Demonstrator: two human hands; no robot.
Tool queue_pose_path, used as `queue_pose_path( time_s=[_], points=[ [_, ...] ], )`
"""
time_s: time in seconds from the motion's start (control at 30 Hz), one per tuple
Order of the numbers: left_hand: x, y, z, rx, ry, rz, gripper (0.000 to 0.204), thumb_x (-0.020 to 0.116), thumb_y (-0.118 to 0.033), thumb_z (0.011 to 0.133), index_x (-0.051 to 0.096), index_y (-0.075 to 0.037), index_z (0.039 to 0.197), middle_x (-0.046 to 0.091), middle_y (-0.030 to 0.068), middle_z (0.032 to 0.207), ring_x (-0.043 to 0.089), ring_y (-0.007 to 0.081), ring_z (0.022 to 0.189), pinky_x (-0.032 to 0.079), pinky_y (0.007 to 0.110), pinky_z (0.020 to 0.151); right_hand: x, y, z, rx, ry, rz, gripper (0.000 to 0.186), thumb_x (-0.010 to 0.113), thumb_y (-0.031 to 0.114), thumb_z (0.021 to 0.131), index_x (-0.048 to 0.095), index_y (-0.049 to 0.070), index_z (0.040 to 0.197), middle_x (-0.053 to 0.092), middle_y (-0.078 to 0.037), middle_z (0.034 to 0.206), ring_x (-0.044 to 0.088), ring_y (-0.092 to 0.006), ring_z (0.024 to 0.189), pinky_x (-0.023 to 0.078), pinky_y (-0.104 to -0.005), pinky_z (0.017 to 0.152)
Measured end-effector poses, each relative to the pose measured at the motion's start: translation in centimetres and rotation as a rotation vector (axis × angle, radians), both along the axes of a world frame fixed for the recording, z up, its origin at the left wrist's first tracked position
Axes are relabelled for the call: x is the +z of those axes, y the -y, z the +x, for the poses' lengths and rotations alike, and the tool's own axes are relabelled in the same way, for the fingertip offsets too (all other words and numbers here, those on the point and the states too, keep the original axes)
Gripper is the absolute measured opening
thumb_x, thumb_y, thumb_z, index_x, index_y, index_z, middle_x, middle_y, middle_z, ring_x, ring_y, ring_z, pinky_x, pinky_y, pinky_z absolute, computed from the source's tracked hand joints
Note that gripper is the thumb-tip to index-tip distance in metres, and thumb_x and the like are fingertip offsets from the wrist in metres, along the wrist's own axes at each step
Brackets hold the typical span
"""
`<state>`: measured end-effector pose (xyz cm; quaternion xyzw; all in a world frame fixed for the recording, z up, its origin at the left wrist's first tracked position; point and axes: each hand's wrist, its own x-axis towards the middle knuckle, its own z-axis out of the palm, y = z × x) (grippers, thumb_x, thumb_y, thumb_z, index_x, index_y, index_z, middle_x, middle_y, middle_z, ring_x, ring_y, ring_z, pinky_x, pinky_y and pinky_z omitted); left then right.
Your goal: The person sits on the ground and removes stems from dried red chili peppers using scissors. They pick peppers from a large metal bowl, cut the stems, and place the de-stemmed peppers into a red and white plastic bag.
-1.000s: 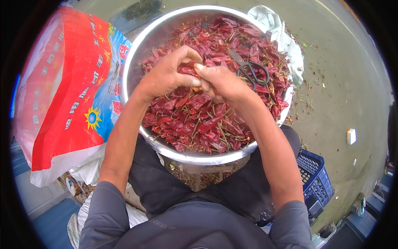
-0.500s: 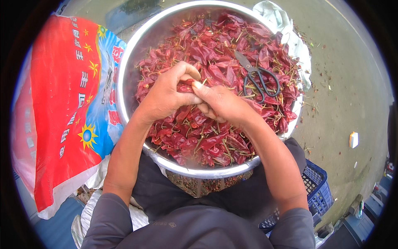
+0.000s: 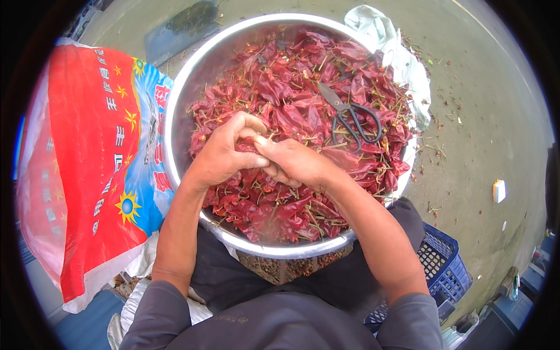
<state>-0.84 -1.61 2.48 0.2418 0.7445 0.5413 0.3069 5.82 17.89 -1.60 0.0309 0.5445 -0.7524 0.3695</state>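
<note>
A wide metal basin (image 3: 178, 76) full of dried red chili peppers (image 3: 280, 216) stands before me. Over the heap my left hand (image 3: 220, 153) is closed around a dried chili pepper (image 3: 247, 142), mostly hidden by the fingers. My right hand (image 3: 297, 162) meets it from the right, its thumb and fingertips pinched at the pepper's stem end. Black-handled scissors (image 3: 349, 119) lie on the peppers beyond my right hand, blades pointing away to the left.
Left of the basin stands a red and blue printed plastic sack (image 3: 87, 169). A white woven bag (image 3: 415, 81) lies against the basin's right rim. A blue plastic crate (image 3: 449, 274) sits by my right leg. Stem scraps and a small white-and-yellow box (image 3: 499, 191) lie on the floor.
The view has shifted slightly, so the basin sits a little lower in the picture. Both hands stay together at the same pepper, little changed in pose.
</note>
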Motion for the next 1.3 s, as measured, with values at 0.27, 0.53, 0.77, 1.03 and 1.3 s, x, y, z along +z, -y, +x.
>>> queue_pose_path(
  time_s=[0.27, 0.53, 0.77, 1.03, 1.3],
  points=[
    [-0.9, -0.8, 0.8, 0.062, -0.021, -0.160, 0.051, 0.079, -0.001, 0.072, 0.056, -0.002, 0.118, 0.059, 0.0026, 0.107, 0.058, 0.0115, 0.102, 0.048, 0.029, 0.093, -0.4, 0.5, -0.2, -0.143, -0.624, 0.733, 0.049, 0.051, 0.041, 0.101, 0.068, 0.003, 0.076, 0.067, -0.021, 0.074, 0.067, -0.0423, 0.075, 0.050, -0.0521, 0.067],
    [0.1, -0.1, 0.8, 0.110, -0.069, -0.031, 0.064, 0.084, -0.004, 0.070, 0.054, -0.001, 0.126, 0.065, 0.0028, 0.103, 0.063, 0.0107, 0.098, 0.048, 0.027, 0.093, 1.1, 0.4, -0.2, -0.142, -0.067, 0.103, 0.055, 0.054, 0.045, 0.101, 0.056, 0.008, 0.060, 0.051, 0.000, 0.056, 0.044, -0.0112, 0.050, 0.035, -0.0317, 0.048],
    [-0.1, 0.1, 0.4, 0.015, 0.097, -0.017, 0.064, 0.081, 0.000, 0.074, 0.052, 0.001, 0.131, 0.064, 0.0098, 0.118, 0.062, 0.0167, 0.112, 0.050, 0.032, 0.095, 0.6, 0.5, -0.2, -0.146, -0.199, 0.260, 0.049, 0.052, 0.037, 0.096, 0.061, 0.001, 0.065, 0.056, -0.005, 0.057, 0.052, -0.0149, 0.053, 0.041, -0.0359, 0.052],
    [-0.1, -0.7, 0.8, 0.040, -0.018, -0.109, 0.065, 0.081, 0.001, 0.070, 0.051, -0.001, 0.128, 0.065, 0.0052, 0.108, 0.064, 0.0121, 0.103, 0.050, 0.029, 0.094, -0.1, 0.6, -0.5, -0.179, -0.310, 0.473, 0.048, 0.053, 0.038, 0.093, 0.068, 0.001, 0.067, 0.063, -0.014, 0.061, 0.060, -0.0230, 0.057, 0.047, -0.0410, 0.059],
    [-0.1, -0.9, 0.9, 0.082, -0.063, -0.118, 0.061, 0.080, 0.001, 0.073, 0.053, 0.001, 0.127, 0.067, 0.0104, 0.112, 0.064, 0.0167, 0.109, 0.050, 0.032, 0.095, -0.2, 0.4, -0.5, -0.222, -0.484, 0.495, 0.058, 0.050, 0.049, 0.099, 0.066, 0.001, 0.071, 0.065, -0.019, 0.068, 0.065, -0.0334, 0.067, 0.049, -0.0458, 0.068]
  ],
)
